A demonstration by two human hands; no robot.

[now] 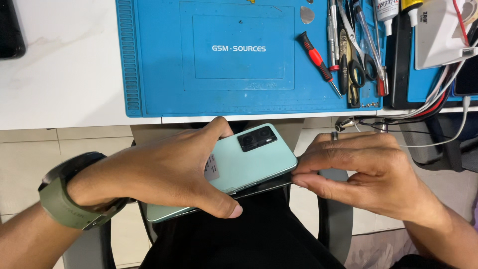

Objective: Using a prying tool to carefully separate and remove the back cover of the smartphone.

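Observation:
A pale mint-green smartphone (249,159) lies back side up over my lap, its black camera block (257,138) toward the table. My left hand (164,172), with a green watch on the wrist, wraps over the phone's left part, thumb under its near edge. My right hand (368,172), a ring on one finger, pinches the phone's right edge with its fingertips. There the green back cover sits slightly lifted from the dark body beneath it.
A blue work mat (164,60) covers the white table (59,65). At its right lie a red-handled screwdriver (318,60), tweezers, scissors (356,69) and other small tools. Cables (438,99) hang off the table's right edge. Tiled floor and chair below.

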